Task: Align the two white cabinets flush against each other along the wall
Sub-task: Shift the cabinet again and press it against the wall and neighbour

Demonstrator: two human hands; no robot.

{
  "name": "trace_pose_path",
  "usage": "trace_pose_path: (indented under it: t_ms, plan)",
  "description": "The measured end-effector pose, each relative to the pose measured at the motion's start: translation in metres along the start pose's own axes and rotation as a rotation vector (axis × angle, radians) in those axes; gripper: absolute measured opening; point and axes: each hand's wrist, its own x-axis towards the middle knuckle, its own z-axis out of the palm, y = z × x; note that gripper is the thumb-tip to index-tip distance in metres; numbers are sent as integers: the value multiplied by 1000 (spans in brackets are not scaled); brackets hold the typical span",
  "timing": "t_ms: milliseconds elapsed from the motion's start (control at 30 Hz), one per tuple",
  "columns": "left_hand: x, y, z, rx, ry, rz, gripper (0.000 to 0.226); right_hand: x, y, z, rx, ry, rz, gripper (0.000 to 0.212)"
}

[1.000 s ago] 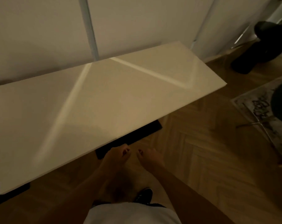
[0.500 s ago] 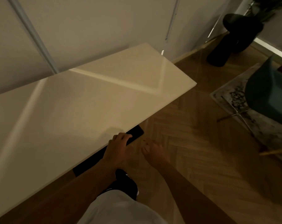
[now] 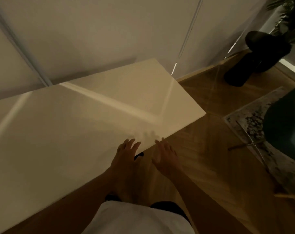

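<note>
The white cabinet (image 3: 79, 125) fills most of your view: a long, glossy top running along the wall (image 3: 92, 34), its right end stopping short of the black vase (image 3: 258, 59) in the corner. Only one cabinet shows; the second one, and the seam between the two, lie out of frame, so you cannot tell from here how close they are to flush.

Treat it as a heavy, rigid box. It will not flex, and on the herringbone wood floor (image 3: 210, 166) it will probably slide in jerks rather than smoothly, so push low and steadily instead of shoving. The lacquered top looks slippery; flat palms on it would likely skid. Take hold at the front edge and the right front corner, where the overhang gives your fingers something to hook under, or press on the end panel to drive it sideways. A dark plinth peeks out beneath the edge between your hands, so the base sits set back; mind your toes.

Your left hand (image 3: 126, 154) is spread, fingers apart, reaching over the front edge of the top; whether it touches is unclear. Your right hand (image 3: 165, 154) is likewise open and flat, just beside it at the same edge, gripping nothing.
</note>
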Motion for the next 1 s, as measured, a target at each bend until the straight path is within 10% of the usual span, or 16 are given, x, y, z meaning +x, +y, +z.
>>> trace_pose_path:
  t_ms: [667,1000]
  plan:
    - [50,69,62,36,171,-513,84,132,76,-16,-289,-282,-574,97]
    - [45,53,74,176,142,-465,103,118,63,5,-370,-240,-488,104]
